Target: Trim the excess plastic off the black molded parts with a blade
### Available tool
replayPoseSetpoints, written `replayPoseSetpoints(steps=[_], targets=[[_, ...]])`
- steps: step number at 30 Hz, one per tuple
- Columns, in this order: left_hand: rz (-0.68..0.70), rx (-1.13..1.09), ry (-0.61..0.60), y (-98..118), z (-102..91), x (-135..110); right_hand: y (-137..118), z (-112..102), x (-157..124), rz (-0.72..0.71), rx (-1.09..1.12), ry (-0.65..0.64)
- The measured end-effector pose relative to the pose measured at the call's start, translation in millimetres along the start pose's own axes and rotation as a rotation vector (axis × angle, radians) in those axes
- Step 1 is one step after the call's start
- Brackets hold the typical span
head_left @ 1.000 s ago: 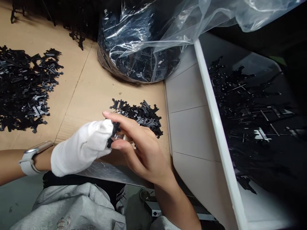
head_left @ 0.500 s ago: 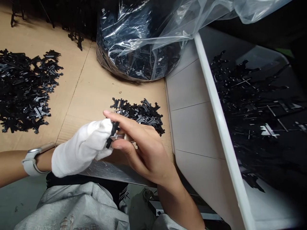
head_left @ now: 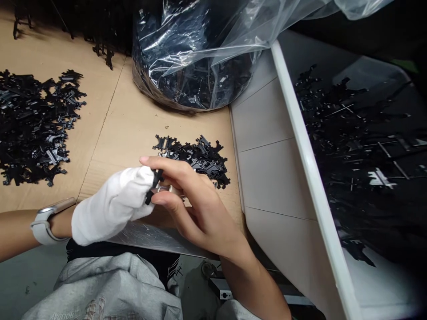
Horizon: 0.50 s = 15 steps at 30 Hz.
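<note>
My left hand [head_left: 113, 202], in a white cloth glove, is closed on a small black plastic part [head_left: 154, 184]. The bare thumb and index finger of my right hand [head_left: 203, 209] reach around the same part from the right and press at its two ends. A small shiny, pale piece [head_left: 163, 189] shows between my right fingers beside the black part; its kind is hard to make out. Just beyond my right hand lies a small pile of black plastic parts [head_left: 203, 158], their ends forked.
A larger pile of similar black parts [head_left: 36, 124] spreads over the tan tabletop [head_left: 110, 120] at left. At the back stands a clear plastic bag [head_left: 196, 75] full of dark parts. To the right, a white bin [head_left: 300, 146] with a raised rim holds more black parts.
My right hand's thumb and index finger have shifted slightly left along the black plastic part. My left hand stays almost in place, and the view has tilted a little.
</note>
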<state>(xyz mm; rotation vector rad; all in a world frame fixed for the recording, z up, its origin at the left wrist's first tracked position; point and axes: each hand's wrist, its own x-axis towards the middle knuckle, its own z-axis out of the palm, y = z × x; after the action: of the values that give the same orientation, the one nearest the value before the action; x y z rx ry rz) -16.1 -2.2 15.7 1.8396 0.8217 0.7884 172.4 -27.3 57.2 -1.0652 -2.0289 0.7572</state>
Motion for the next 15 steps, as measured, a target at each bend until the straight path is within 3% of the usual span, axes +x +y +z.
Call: replayPoseSetpoints(steps=[5, 9, 15], targets=[[0.274, 0.106, 0.103, -0.3, -4.2, 3.5, 0.3, 1.1, -0.1, 0.024, -0.017, 0.004], [0.303, 0.200, 0.067, -2.4, -6.4, 3.4, 2.6, 3.3, 0.2, 0.016, -0.023, 0.015], [0.406, 0.401, 0.134, -6.7, -6.1, 1.9, 3.6, 5.1, 2.7, 0.001, -0.008, 0.014]])
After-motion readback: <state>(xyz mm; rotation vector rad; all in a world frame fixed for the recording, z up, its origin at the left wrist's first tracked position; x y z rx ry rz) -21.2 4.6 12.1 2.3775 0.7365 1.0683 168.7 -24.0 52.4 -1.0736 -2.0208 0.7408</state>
